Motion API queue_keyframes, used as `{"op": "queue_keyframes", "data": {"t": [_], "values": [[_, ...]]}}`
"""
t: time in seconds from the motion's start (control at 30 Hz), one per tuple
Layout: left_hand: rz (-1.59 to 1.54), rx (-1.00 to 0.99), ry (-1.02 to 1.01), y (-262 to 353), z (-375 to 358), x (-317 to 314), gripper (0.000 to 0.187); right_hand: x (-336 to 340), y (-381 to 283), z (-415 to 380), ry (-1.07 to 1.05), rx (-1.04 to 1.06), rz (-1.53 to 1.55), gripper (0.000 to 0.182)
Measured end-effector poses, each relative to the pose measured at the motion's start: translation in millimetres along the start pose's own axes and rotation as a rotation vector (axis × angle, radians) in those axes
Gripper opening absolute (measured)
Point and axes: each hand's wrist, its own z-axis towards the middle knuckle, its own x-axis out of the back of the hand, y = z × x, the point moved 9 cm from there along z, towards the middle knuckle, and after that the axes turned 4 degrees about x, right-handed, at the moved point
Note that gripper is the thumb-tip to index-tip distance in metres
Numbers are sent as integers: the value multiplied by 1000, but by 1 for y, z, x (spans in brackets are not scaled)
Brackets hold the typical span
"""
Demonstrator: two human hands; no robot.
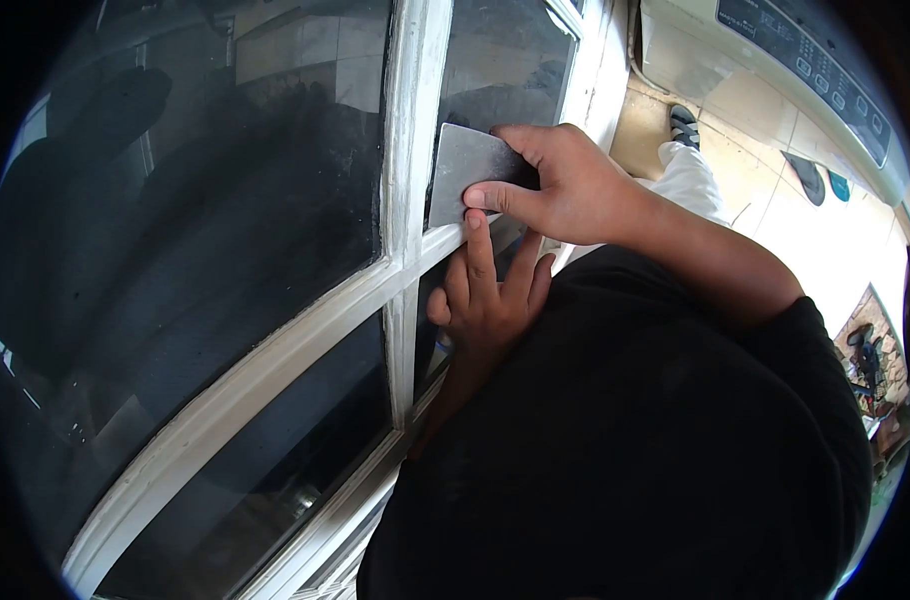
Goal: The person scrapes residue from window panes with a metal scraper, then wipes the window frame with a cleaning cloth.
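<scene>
A thin grey rectangular sheet (459, 168) lies against the pane beside the white window frame (403, 150). My right hand (575, 190) grips its right side, the thumb on the face and the other fingers at the far edge and behind. Just below, my left hand (487, 290) has its fingers spread and holds nothing visible; one fingertip touches the sheet's lower edge near my right thumb. Scuffed, uneven white paint covers the frame. Dark glass (245, 200) fills the large opening to the left.
A pale appliance with a button panel (810, 75) stands at the upper right. Below it on the tiled floor (765, 190) are a grey slipper (805, 178) and a teal one (838, 186). My sandaled foot (684, 127) shows beyond my right arm. Assorted items lie at the far right.
</scene>
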Motion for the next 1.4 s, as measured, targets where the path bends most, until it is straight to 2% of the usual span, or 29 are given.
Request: {"op": "queue_keyframes", "data": {"t": [0.23, 0.53, 0.63, 1.07, 1.13, 1.4], "values": [[-12, -6, -12, 0, 1, 1, 35, 2, 0, 1, -19, -49, -1, 40], [-20, 14, -3, 0, 0, 0, 35, 3, -7, -1, 25, 16, -66, 42], [-32, 10, -15, 0, 1, 1, 36, 5, -5, -1, -16, -55, -60, 43], [-78, 55, -63, -2, 2, 4, 39, 7, -14, -2, -3, -3, -61, 44], [-56, -37, -108, 4, 3, 2, 45, 9, -8, 0, -13, -34, -31, 45], [-117, -5, -139, 3, 0, 5, 45, 4, -9, -3, 10, -33, -76, 46]]}}
